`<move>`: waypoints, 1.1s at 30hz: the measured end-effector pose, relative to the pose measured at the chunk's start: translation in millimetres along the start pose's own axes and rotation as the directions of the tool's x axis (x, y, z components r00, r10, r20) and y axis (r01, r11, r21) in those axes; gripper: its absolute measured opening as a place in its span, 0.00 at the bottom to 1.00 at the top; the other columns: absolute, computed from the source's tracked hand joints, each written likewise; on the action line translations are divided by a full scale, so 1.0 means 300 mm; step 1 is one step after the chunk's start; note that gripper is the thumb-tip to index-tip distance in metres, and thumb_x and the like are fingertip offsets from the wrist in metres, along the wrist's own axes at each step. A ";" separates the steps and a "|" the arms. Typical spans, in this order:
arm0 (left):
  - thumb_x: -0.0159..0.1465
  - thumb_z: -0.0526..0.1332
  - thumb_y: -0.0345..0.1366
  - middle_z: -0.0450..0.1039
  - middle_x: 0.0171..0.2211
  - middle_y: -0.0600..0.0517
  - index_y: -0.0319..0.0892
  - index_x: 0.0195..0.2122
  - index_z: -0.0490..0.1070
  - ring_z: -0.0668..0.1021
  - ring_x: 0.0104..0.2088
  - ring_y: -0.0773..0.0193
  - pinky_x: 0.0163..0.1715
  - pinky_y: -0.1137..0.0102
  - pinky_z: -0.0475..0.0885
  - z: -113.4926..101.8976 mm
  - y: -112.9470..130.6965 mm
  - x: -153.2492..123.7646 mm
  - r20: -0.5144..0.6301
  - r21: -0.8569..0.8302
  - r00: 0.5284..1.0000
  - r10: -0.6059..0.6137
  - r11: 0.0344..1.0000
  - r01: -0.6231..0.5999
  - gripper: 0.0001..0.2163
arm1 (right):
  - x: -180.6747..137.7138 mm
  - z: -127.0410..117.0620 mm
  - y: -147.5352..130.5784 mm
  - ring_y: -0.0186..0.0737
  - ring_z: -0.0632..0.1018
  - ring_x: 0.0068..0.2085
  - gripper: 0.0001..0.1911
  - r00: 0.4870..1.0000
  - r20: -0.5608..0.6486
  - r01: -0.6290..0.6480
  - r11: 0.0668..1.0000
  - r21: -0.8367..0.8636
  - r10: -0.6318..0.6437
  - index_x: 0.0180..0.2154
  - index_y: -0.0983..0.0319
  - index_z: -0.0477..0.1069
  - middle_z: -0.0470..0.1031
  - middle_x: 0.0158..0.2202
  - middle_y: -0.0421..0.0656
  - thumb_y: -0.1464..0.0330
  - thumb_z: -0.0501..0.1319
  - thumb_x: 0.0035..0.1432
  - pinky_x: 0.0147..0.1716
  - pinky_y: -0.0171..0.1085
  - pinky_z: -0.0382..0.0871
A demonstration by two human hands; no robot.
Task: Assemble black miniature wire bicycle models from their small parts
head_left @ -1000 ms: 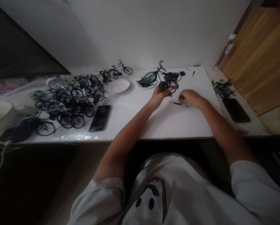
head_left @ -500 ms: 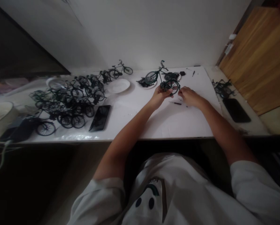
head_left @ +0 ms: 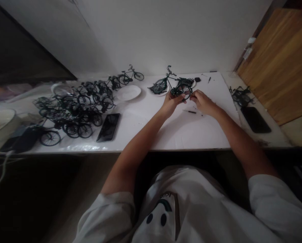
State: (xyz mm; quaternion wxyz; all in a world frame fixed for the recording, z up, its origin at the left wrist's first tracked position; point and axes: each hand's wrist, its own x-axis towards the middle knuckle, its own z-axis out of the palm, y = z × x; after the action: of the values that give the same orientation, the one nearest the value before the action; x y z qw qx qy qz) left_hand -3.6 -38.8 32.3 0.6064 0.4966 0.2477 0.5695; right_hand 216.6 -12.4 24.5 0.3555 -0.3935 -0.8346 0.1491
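A dark green model bicycle (head_left: 171, 82) is held tilted over the white board, its handlebar pointing up and away from me. My left hand (head_left: 172, 104) is closed around its lower part, beside the near wheel. Close against the right edge of that wheel, my right hand (head_left: 200, 101) has its fingertips pinched together. Whatever lies between those fingertips is too small to make out. Under the hands, a thin dark screwdriver-like tool (head_left: 190, 111) lies on the board among tiny dark bits.
Many assembled model bicycles (head_left: 72, 108) crowd the left side. A white plate (head_left: 129, 92) and a phone (head_left: 108, 127) lie nearer the middle. Small plates of dark parts (head_left: 186, 82) sit behind the hands. Another dark phone (head_left: 255, 119) lies at the right.
The model bicycle has tipped slightly, its handlebar end shifting left. My right hand has moved a little left and up, closer to the near wheel.
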 end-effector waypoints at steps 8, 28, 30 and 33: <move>0.56 0.80 0.44 0.84 0.50 0.44 0.43 0.44 0.78 0.83 0.49 0.58 0.47 0.64 0.78 -0.005 0.017 0.002 -0.075 -0.001 0.997 -0.001 1.000 0.001 0.20 | 0.003 -0.042 -0.101 0.47 0.74 0.41 0.18 0.963 -0.200 0.192 0.981 0.034 -0.181 0.38 0.55 0.70 0.73 0.39 0.46 0.52 0.54 0.78 0.46 0.49 0.73; 0.51 0.82 0.42 0.83 0.38 0.48 0.41 0.42 0.79 0.83 0.36 0.62 0.40 0.65 0.79 0.004 -0.018 -0.005 0.010 0.002 0.997 -0.071 0.998 0.071 0.21 | -0.016 0.002 -0.160 0.61 0.74 0.55 0.14 0.977 -0.211 0.020 1.000 -0.008 -0.021 0.46 0.52 0.75 0.74 0.46 0.51 0.52 0.58 0.76 0.60 0.65 0.75; 0.51 0.83 0.41 0.83 0.39 0.48 0.41 0.42 0.79 0.83 0.36 0.62 0.40 0.65 0.79 0.006 -0.014 -0.007 0.008 -0.005 0.997 -0.077 0.997 0.077 0.22 | -0.016 0.006 -0.159 0.61 0.74 0.56 0.13 0.976 -0.216 0.024 1.000 -0.011 -0.026 0.45 0.53 0.75 0.74 0.46 0.51 0.54 0.58 0.77 0.61 0.65 0.75; 0.51 0.83 0.41 0.83 0.41 0.47 0.41 0.43 0.79 0.83 0.39 0.61 0.41 0.65 0.79 0.014 -0.005 -0.012 0.020 -0.026 0.997 -0.077 0.997 0.078 0.23 | -0.016 0.010 -0.157 0.59 0.74 0.56 0.14 0.971 -0.235 0.043 0.999 -0.016 -0.046 0.44 0.54 0.74 0.74 0.47 0.51 0.55 0.56 0.78 0.61 0.64 0.75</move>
State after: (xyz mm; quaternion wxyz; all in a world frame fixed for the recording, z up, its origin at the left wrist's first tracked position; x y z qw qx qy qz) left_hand -0.1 -43.3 31.6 0.6370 0.4837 0.2533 0.5442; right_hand 190.5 -46.3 44.9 0.4531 -0.3913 -0.7960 0.0891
